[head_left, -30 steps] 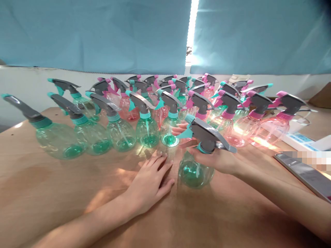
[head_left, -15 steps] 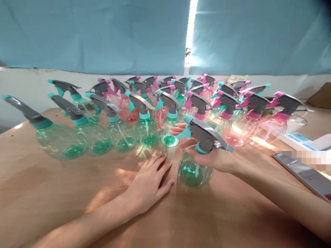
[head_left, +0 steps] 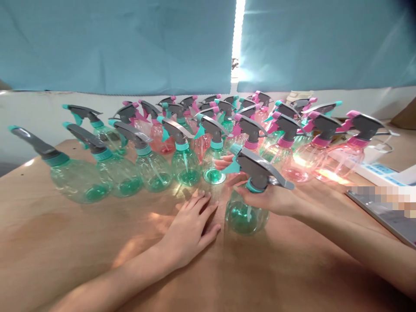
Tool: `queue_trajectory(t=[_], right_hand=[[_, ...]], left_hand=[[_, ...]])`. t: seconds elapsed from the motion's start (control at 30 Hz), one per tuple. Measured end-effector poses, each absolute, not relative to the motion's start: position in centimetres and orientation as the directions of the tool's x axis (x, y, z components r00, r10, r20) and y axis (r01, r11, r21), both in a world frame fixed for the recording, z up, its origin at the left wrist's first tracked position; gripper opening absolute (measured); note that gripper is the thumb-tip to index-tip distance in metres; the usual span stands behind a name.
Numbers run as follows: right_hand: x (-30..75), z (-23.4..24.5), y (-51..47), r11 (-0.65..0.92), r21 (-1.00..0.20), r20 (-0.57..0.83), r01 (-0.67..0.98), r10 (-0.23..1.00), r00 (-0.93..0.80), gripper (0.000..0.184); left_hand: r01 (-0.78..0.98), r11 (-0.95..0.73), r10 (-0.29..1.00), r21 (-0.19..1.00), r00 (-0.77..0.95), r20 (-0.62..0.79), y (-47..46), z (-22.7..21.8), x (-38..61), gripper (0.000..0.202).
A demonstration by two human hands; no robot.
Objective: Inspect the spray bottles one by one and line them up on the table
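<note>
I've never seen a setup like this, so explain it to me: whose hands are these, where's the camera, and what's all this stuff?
There is no machine here, just a person's two bare hands. The camera is worn on the person's head, looking forward and down. The right hand holds a translucent green plastic spray bottle with a grey and teal trigger head. The left hand lies palm down on the brown wooden table, holding nothing. Beyond the hands stand more spray bottles: in the front row, translucent green bottles with teal collars on the left and translucent pink bottles with pink collars on the right. Behind them hangs blue fabric.
</note>
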State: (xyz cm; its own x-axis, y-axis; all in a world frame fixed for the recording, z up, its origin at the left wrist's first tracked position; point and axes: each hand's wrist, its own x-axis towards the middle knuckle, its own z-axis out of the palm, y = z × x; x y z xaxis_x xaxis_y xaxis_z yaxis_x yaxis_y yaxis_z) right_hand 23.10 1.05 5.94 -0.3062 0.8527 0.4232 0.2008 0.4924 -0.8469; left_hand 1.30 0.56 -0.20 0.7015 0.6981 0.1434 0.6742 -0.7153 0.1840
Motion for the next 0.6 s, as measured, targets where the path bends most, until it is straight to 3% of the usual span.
queue_trajectory(t=[0.37, 0.6], right_hand=[[23.26, 6.55, 0.88, 0.432, -0.855, 0.351, 0.289, 0.89, -0.291, 0.059], [23.06, 6.51, 0.95, 0.454, -0.837, 0.392, 0.304, 0.886, -0.246, 0.061]], left_hand=[[0.685, -0.704, 0.709, 0.189, 0.695, 0.123, 0.48, 0.04, 1.45, 0.047], [0.662, -0.724, 0.689, 0.193, 0.706, 0.164, 0.58, -0.25, 1.27, 0.046]])
